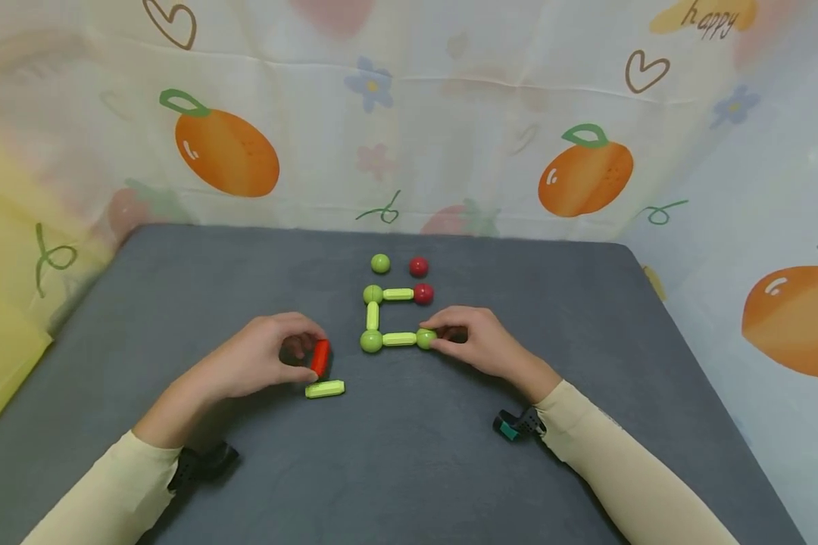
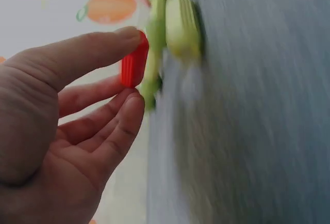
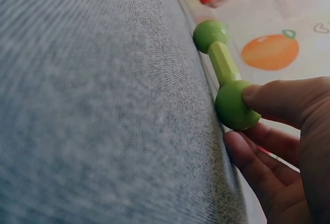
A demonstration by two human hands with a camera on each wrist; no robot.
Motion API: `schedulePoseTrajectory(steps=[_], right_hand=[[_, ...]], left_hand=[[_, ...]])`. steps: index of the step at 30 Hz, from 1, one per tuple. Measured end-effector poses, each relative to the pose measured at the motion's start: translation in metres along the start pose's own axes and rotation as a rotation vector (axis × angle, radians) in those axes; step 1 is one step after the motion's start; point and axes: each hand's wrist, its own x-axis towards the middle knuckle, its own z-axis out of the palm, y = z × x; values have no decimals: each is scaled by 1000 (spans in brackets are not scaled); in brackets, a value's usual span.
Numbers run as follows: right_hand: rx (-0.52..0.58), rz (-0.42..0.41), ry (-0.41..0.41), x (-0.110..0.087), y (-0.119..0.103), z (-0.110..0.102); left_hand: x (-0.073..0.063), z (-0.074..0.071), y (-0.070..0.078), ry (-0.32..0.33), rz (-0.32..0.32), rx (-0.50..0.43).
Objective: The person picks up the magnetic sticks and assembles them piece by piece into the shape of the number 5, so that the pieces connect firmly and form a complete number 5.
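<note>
My left hand point(image 1: 270, 356) pinches a short red rod point(image 1: 320, 359) between thumb and fingertips, close above a loose yellow-green rod point(image 1: 325, 389) on the table. To its right lies a C-shaped chain of rods and balls: a red ball point(image 1: 423, 294) at the top right end, a green ball point(image 1: 373, 294) at the upper corner, another green ball point(image 1: 371, 341) at the lower corner, joined by yellow-green rods point(image 1: 400, 339). My right hand point(image 1: 480, 341) pinches the green end ball point(image 3: 236, 105) at the chain's lower right between thumb and fingers.
Beyond the chain, a loose green ball point(image 1: 380, 263) and a loose red ball point(image 1: 419, 266) sit side by side on the dark grey table point(image 1: 409, 469). A fruit-printed curtain point(image 1: 450, 113) hangs behind the table's far edge. Each wrist wears a black strap.
</note>
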Motion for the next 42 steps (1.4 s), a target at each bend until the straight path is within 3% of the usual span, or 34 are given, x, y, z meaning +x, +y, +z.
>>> schedulePoseTrajectory(steps=[7, 12, 17, 23, 30, 36, 42], right_hand=[[0, 14, -3, -1, 0, -1], [31, 23, 1, -1, 2, -1], [47, 33, 9, -2, 4, 0], [28, 32, 14, -2, 3, 0], [31, 31, 30, -2, 4, 1], [42, 15, 38, -2, 4, -1], [43, 11, 33, -2, 3, 0]], left_hand=[[24, 28, 44, 25, 84, 14], [39, 53, 62, 40, 105, 11], [53, 74, 71, 78, 89, 11], [67, 88, 83, 91, 55, 41], [79, 98, 88, 99, 73, 111], [85, 101, 94, 83, 29, 136], [84, 104, 96, 111, 7, 146]])
